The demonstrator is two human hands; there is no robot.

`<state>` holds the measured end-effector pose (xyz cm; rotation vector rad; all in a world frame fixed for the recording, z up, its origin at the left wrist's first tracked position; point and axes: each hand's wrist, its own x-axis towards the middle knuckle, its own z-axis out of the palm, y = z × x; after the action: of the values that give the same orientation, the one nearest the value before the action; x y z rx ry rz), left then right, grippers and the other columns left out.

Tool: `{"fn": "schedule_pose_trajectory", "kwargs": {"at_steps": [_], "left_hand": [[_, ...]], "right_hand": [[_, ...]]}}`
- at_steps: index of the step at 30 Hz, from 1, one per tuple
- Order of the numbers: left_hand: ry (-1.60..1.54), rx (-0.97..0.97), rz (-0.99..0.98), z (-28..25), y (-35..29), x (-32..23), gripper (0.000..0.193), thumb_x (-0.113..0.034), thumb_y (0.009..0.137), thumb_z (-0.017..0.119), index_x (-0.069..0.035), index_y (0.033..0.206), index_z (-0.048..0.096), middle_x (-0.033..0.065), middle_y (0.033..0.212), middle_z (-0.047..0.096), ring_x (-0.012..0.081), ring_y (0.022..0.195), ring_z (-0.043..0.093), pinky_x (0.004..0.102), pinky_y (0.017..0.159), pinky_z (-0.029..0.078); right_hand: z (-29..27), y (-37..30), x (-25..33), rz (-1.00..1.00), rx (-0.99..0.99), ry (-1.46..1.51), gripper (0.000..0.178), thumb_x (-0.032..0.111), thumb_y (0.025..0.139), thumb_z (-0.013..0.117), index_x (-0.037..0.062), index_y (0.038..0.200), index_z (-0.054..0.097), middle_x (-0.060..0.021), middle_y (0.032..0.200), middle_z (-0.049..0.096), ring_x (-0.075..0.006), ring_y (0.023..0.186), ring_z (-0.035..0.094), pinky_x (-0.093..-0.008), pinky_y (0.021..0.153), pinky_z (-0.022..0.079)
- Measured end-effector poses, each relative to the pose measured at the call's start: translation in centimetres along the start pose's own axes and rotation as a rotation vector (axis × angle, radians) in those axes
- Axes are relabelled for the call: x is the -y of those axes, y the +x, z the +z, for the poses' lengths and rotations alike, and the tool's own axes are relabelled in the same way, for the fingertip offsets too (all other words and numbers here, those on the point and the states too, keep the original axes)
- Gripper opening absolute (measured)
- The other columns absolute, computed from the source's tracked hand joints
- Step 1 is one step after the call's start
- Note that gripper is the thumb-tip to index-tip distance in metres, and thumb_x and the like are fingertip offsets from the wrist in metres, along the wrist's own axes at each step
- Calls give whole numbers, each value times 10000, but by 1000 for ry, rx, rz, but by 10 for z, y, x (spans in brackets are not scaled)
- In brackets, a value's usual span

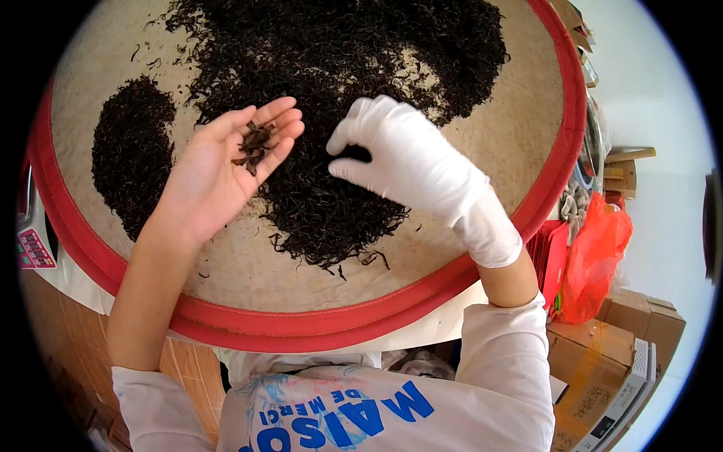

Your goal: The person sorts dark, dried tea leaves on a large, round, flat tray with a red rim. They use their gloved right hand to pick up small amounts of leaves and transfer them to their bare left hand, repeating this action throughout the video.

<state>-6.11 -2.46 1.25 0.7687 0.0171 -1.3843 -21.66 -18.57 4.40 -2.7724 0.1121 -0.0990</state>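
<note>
My bare left hand (218, 162) is turned palm up over the round tray, its fingers slightly bent. A small clump of dark, twisted dried tea leaves (256, 145) rests on its fingers and palm. My right hand (414, 154) wears a white glove and hovers above the main heap of tea leaves (324, 218). Its fingers curve toward the thumb, with a gap between the tips and nothing visible in it. The large heap spreads under and beyond both hands. A smaller oval pile of tea leaves (132, 151) lies left of my left wrist.
The wide round tray (482, 203) has a pale fabric base and a raised red rim. Beyond its right side are a red plastic bag (599, 260), stacked cardboard boxes (591, 354) and a white wall (655, 98). At the left edge sits a device with a pink panel (36, 248).
</note>
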Motion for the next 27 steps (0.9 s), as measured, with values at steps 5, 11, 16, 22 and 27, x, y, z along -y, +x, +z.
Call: {"fn": "schedule_pose_trajectory", "kwargs": {"at_steps": [5, 11, 16, 22, 27], "left_hand": [[-21, -45, 54, 1, -2, -4, 374, -146, 985, 408, 103, 1256, 474, 153, 1167, 564, 202, 1090, 574, 292, 966, 490], [-8, -25, 32, -1, -3, -6, 376, -145, 992, 428, 68, 1301, 442, 104, 1185, 542, 164, 1071, 568, 258, 907, 525], [-11, -43, 28, 0, -3, -5, 377, -145, 990, 433, 70, 1300, 441, 106, 1177, 544, 166, 1059, 574, 257, 906, 526], [15, -16, -2, 1, -3, -5, 372, -153, 994, 424, 72, 1288, 458, 114, 1153, 554, 170, 1044, 582, 262, 908, 525], [85, 19, -31, 4, -5, 0, 386, -189, 998, 411, 70, 1278, 474, 128, 1154, 561, 181, 1028, 591, 271, 912, 522]], "right_hand": [[7, 0, 0, 51, 62, -175, 71, 117, 765, 681, 62, 801, 654, -94, 802, 596, -298, 820, 591, -375, 748, 491], [-21, 0, -17, 352, -44, 503, 185, 174, 874, 643, 26, 983, 662, -75, 836, 687, -153, 766, 640, -282, 725, 514], [-33, 3, -17, 442, 19, 856, 207, 192, 948, 568, 10, 1005, 649, -40, 829, 687, -99, 746, 637, -230, 687, 507], [-34, 3, -13, 423, 118, 1087, 294, 235, 984, 503, 16, 1130, 635, -44, 852, 678, -119, 779, 644, -224, 720, 487], [-31, 4, -7, 401, 124, 1120, 277, 219, 975, 519, 16, 1118, 641, -46, 863, 681, -115, 792, 641, -219, 720, 486]]}}
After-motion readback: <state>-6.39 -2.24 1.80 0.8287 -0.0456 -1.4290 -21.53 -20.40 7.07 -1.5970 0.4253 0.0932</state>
